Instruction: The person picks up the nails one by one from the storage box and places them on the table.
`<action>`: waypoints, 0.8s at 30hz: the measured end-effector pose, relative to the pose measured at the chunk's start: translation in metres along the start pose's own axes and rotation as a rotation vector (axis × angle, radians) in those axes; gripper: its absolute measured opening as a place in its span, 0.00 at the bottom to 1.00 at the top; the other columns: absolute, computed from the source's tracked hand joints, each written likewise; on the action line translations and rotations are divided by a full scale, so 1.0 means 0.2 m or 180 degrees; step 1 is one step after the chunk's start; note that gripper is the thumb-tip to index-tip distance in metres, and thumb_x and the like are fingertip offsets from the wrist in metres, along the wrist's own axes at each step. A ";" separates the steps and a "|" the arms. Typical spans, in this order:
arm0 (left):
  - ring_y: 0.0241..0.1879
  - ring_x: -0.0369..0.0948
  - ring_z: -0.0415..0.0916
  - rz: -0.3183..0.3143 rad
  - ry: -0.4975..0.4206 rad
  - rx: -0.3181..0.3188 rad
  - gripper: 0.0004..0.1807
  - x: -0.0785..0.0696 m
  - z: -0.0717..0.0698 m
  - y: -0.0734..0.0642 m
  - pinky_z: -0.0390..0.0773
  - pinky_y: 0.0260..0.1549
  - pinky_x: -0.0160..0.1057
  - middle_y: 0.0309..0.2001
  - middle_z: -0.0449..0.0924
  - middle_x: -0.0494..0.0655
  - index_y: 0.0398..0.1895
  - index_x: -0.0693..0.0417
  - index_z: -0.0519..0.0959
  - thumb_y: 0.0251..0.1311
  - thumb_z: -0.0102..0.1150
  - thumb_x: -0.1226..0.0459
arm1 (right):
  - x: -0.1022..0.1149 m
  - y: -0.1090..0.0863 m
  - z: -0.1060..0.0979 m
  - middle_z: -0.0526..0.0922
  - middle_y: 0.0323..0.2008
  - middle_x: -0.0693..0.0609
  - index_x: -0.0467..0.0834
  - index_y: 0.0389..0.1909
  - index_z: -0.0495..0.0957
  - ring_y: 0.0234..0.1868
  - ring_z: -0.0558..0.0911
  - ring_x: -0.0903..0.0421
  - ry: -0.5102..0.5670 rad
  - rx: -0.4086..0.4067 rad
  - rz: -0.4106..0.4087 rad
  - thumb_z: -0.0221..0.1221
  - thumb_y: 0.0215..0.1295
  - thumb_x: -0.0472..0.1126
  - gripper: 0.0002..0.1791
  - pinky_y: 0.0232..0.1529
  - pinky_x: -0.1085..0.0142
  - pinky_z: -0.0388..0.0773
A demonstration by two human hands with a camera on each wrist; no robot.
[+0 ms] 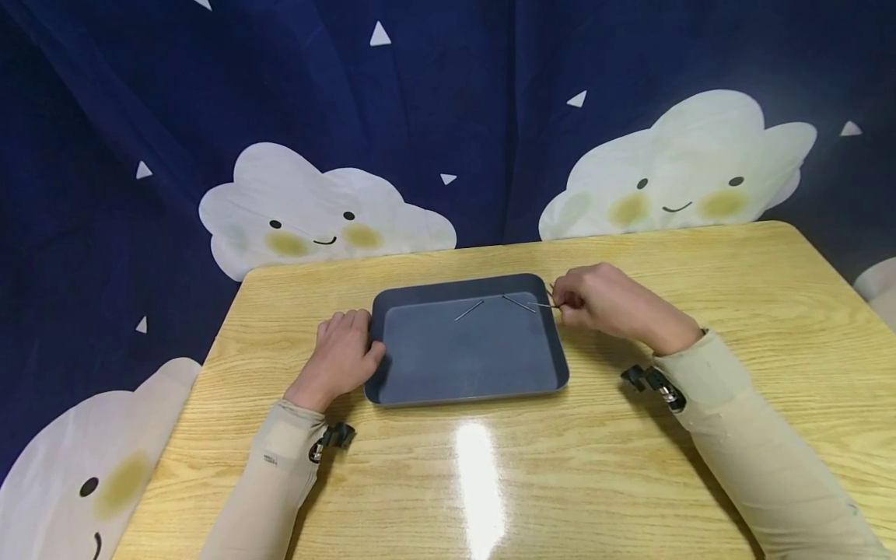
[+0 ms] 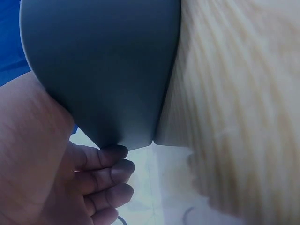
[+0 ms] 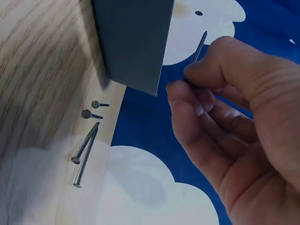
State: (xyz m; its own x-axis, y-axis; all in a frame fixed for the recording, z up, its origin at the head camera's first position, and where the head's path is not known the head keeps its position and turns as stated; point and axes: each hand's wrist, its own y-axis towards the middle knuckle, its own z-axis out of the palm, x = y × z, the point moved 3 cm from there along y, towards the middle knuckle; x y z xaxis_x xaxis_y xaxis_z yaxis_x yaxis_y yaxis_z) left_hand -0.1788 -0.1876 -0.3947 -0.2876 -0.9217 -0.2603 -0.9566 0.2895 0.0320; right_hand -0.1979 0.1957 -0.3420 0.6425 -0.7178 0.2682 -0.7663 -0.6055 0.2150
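A shallow dark grey tray point(image 1: 469, 358) lies on the table, with two nails, one left point(image 1: 469, 310) and one right point(image 1: 519, 303), apart on its floor. My left hand point(image 1: 343, 350) grips the tray's left wall, thumb over the rim and fingers outside, as the left wrist view also shows. At the tray's right rim, my right hand point(image 1: 603, 303) pinches a nail point(image 3: 199, 48) between thumb and fingers. That nail's point sticks out over the tray's right edge, while its head is hidden by the fingers.
Several loose nails point(image 3: 84, 145) lie on the wooden table point(image 1: 560, 482) outside the tray's right wall, mostly hidden behind my right hand in the head view. A dark blue curtain point(image 1: 476, 93) with cloud faces hangs behind the table's far edge.
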 end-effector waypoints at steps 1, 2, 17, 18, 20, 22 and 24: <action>0.45 0.55 0.68 0.0000 -0.0002 -0.0004 0.19 0.00 0.00 0.00 0.64 0.51 0.57 0.43 0.75 0.56 0.53 0.64 0.73 0.71 0.52 0.57 | 0.00 0.00 0.00 0.76 0.26 0.56 0.46 0.28 0.81 0.29 0.72 0.62 0.0002 -0.0008 0.0005 0.65 0.58 0.30 0.07 0.33 0.67 0.70; 0.45 0.55 0.68 0.0000 -0.0002 -0.0005 0.19 0.00 0.00 0.00 0.64 0.52 0.57 0.44 0.75 0.56 0.54 0.64 0.73 0.71 0.52 0.57 | -0.01 0.00 0.00 0.76 0.26 0.56 0.46 0.29 0.82 0.29 0.72 0.62 0.0005 -0.0019 0.0010 0.65 0.57 0.30 0.07 0.33 0.67 0.71; 0.45 0.55 0.68 -0.0014 -0.0001 -0.0007 0.19 0.00 0.00 0.00 0.64 0.50 0.56 0.44 0.76 0.56 0.54 0.64 0.73 0.71 0.52 0.57 | -0.09 -0.01 -0.01 0.84 0.28 0.54 0.43 0.32 0.84 0.30 0.78 0.61 0.0020 -0.0186 0.0126 0.65 0.56 0.30 0.05 0.36 0.62 0.77; 0.44 0.54 0.68 -0.0013 -0.0004 -0.0006 0.19 0.00 0.00 0.00 0.64 0.50 0.56 0.43 0.76 0.56 0.54 0.64 0.73 0.71 0.52 0.57 | -0.09 -0.01 -0.01 0.84 0.29 0.53 0.42 0.32 0.85 0.30 0.79 0.60 0.0024 -0.0169 0.0156 0.65 0.57 0.30 0.05 0.36 0.61 0.78; 0.44 0.55 0.68 -0.0012 -0.0005 -0.0002 0.19 0.00 0.00 0.00 0.64 0.50 0.56 0.43 0.76 0.56 0.54 0.64 0.73 0.71 0.52 0.57 | -0.10 -0.01 -0.01 0.85 0.30 0.52 0.42 0.33 0.85 0.31 0.80 0.60 0.0030 -0.0150 0.0219 0.66 0.58 0.31 0.04 0.37 0.60 0.79; 0.44 0.54 0.68 0.0000 -0.0008 -0.0009 0.19 0.00 0.00 0.00 0.64 0.50 0.56 0.43 0.76 0.56 0.53 0.64 0.73 0.71 0.52 0.57 | -0.11 -0.01 -0.01 0.85 0.30 0.52 0.42 0.33 0.85 0.31 0.80 0.59 0.0035 -0.0122 0.0272 0.67 0.59 0.32 0.03 0.37 0.59 0.78; 0.44 0.54 0.68 0.0004 -0.0013 -0.0016 0.18 0.00 0.00 0.00 0.64 0.50 0.56 0.43 0.76 0.56 0.53 0.64 0.73 0.71 0.52 0.57 | -0.12 -0.01 -0.01 0.85 0.30 0.52 0.43 0.33 0.85 0.31 0.79 0.59 0.0030 -0.0102 0.0322 0.67 0.60 0.33 0.03 0.37 0.59 0.78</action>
State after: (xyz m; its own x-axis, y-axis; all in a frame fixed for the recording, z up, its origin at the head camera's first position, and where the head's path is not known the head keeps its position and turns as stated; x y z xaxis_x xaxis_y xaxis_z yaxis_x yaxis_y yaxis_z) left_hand -0.1797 -0.1876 -0.3951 -0.2886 -0.9203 -0.2642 -0.9565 0.2893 0.0371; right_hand -0.2114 0.2155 -0.3467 0.5618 -0.7714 0.2989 -0.8272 -0.5187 0.2162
